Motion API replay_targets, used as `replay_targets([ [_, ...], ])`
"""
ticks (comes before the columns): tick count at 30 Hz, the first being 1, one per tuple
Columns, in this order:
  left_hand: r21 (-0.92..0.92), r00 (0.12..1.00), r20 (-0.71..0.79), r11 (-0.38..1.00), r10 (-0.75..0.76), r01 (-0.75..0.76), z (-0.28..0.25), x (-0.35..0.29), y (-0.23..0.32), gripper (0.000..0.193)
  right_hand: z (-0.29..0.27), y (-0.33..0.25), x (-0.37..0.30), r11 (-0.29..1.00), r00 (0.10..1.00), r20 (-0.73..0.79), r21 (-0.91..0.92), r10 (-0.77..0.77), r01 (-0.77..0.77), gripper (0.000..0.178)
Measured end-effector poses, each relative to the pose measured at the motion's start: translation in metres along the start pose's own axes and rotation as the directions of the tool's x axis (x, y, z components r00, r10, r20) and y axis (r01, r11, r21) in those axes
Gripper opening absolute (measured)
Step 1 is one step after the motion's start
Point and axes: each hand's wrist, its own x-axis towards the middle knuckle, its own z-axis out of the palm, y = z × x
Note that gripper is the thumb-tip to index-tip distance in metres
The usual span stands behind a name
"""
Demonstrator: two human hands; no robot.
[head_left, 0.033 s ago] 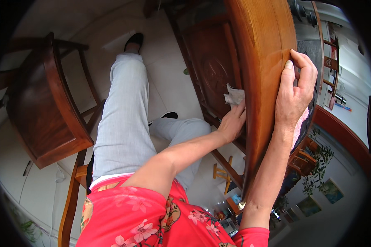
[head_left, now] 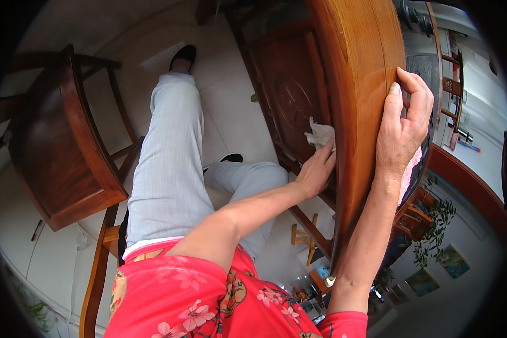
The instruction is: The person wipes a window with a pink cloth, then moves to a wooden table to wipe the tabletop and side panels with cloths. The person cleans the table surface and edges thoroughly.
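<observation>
My left hand (head_left: 316, 170) reaches under the rim of a brown wooden table (head_left: 366, 50), fingers closed on a crumpled whitish cloth (head_left: 320, 133). This cloth is against or close to a dark carved wooden panel (head_left: 290, 93) below the tabletop; the exact contact is hidden. My right hand (head_left: 403, 121) rests on the tabletop near its edge, fingers bent, thumb and forefinger apart with their tips at the wood. Nothing shows between them. Beside my right wrist lies a pink cloth (head_left: 410, 174), partly covered by the arm.
A dark wooden chair (head_left: 62, 146) stands to my left. My legs in pale trousers (head_left: 172, 152) extend over the light tiled floor (head_left: 236, 107). Past the table are another wooden chair (head_left: 452, 84), a leafy plant (head_left: 431, 231) and a small yellowish stool (head_left: 304, 239).
The whitish cloth and the left fingers have shifted very slightly against the panel. The right hand has stayed in place.
</observation>
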Motion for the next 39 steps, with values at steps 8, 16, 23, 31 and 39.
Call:
replay_targets([
  [8,0.311,0.93,0.32,0.908,0.179,-0.282,0.046,-0.027,-0.017,0.045,-0.003,-0.001,0.001,0.998,0.999,-0.011,0.046,0.045,-0.044,0.018],
  [16,0.352,0.878,0.336,0.818,0.342,-0.454,0.134,-0.037,-0.062,0.038,0.003,-0.011,0.003,0.997,0.999,-0.001,0.057,0.05,-0.05,0.019],
  [23,0.194,0.897,0.361,0.921,0.253,-0.338,0.005,0.011,-0.032,0.032,-0.003,-0.005,-0.002,0.992,0.995,0.014,0.087,0.094,-0.095,0.019],
  [31,-0.099,0.985,-0.097,0.984,0.141,-0.15,-0.019,0.014,-0.028,0.034,-0.001,-0.004,-0.001,0.987,0.995,0.015,0.128,0.099,-0.1,0.019],
  [39,-0.198,0.777,-0.595,0.975,-0.205,0.105,-0.068,0.099,-0.056,0.025,-0.001,-0.009,0.0,0.99,0.993,0.023,0.081,0.116,-0.118,0.019],
])
